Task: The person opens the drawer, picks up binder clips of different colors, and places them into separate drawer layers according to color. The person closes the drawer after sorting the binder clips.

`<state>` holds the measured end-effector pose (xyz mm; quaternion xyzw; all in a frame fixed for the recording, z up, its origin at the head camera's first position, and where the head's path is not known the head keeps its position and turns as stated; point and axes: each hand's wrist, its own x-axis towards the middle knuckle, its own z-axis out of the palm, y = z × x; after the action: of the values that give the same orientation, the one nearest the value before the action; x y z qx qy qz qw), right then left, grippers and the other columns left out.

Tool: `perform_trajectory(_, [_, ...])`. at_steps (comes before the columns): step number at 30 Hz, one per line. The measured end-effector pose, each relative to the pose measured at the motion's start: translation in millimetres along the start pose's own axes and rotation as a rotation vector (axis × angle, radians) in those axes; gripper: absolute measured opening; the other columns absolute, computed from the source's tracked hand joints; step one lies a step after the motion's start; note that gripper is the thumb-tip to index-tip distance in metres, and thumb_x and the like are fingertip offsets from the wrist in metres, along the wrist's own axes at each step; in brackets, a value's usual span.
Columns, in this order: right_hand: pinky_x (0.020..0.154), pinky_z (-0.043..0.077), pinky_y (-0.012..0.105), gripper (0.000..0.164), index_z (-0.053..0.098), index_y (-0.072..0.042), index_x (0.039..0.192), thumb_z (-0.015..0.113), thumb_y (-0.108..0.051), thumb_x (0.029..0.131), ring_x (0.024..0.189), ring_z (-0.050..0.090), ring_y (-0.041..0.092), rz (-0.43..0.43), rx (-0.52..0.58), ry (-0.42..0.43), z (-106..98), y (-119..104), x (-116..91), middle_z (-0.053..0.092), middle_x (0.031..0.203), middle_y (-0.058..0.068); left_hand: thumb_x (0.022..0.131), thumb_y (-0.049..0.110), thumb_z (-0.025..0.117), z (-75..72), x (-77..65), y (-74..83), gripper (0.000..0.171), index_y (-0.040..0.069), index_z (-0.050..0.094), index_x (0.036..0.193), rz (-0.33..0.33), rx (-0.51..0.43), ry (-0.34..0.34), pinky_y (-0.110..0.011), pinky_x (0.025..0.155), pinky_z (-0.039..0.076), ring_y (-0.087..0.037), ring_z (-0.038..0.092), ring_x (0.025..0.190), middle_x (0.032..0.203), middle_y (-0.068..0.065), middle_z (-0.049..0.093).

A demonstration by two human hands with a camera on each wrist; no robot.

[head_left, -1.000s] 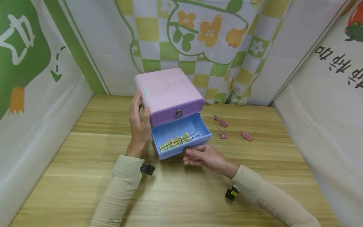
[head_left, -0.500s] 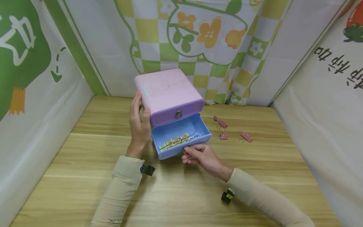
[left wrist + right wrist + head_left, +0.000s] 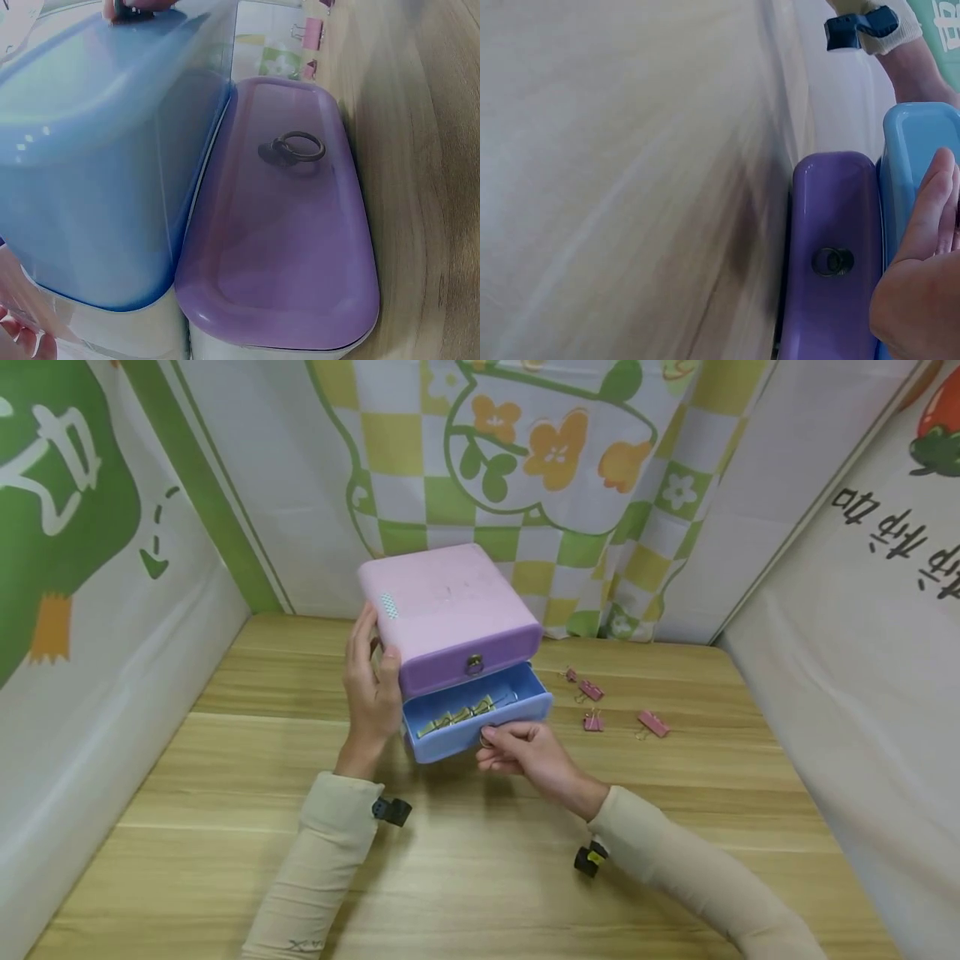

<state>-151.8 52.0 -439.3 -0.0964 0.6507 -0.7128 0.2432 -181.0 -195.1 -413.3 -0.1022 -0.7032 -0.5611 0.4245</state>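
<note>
A pink drawer box stands on the table with its purple top drawer closed. Below it, a blue drawer is pulled partly out and holds a row of gold binder clips. My right hand pinches the ring pull at the front of that blue drawer; the fingers mostly cover the ring. My left hand rests against the box's left side, fingers fairly straight along it, thumb near the front edge. In the left wrist view, a lower purple drawer with a ring pull is closed.
Several pink binder clips lie scattered on the wooden table to the right of the box. Behind the box hangs a checked curtain. White printed walls rise at both sides.
My right hand has moved inward, away from me, with the blue drawer, which stands less far out than before. The gold clips moved with it. My left hand stays against the box.
</note>
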Motion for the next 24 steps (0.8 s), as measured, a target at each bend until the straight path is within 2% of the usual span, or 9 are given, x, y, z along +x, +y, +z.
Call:
perform_trajectory(4, [0.081,0.068,0.029,0.032,0.073,0.009,0.118,0.066,-0.019,0.104,0.079,0.08,0.013,0.002,0.025,0.013,0,-2,7,0.082,0.086,0.001,0.096,0.027,0.048,0.7,-0.1,-0.4,0.066,-0.002,0.047,0.155,0.002,0.002,-0.002,-0.058,0.121,0.046,-0.031,0.044,0.152,0.166,-0.017,0.044])
perform_trajectory(8, [0.083,0.067,0.028,0.034,0.071,0.01,0.123,0.066,-0.018,0.104,0.079,0.08,0.013,0.006,0.035,0.023,1,-6,13,0.082,0.087,0.002,0.096,0.026,0.048,1.4,-0.2,-0.9,0.066,-0.002,0.047,0.155,0.006,0.008,-0.003,-0.058,0.12,0.046,-0.032,0.045,0.151,0.166,-0.017,0.044])
perform_trajectory(15, [0.091,0.066,0.034,0.034,0.073,0.006,0.121,0.068,-0.022,0.104,0.082,0.08,0.014,0.015,0.017,0.041,3,-12,24,0.083,0.09,0.004,0.095,0.025,0.049,1.0,-0.3,-1.1,0.065,-0.002,0.048,0.155,0.001,0.011,0.012,-0.059,0.12,0.046,-0.033,0.045,0.151,0.165,-0.018,0.045])
perform_trajectory(24, [0.088,0.066,0.029,0.037,0.071,0.008,0.124,0.067,-0.023,0.104,0.083,0.08,0.012,0.002,0.01,0.027,5,-17,37,0.082,0.09,0.003,0.096,0.026,0.048,0.5,0.1,-1.5,0.065,-0.002,0.047,0.155,0.003,0.02,0.004,-0.06,0.12,0.045,-0.033,0.045,0.151,0.165,-0.018,0.044])
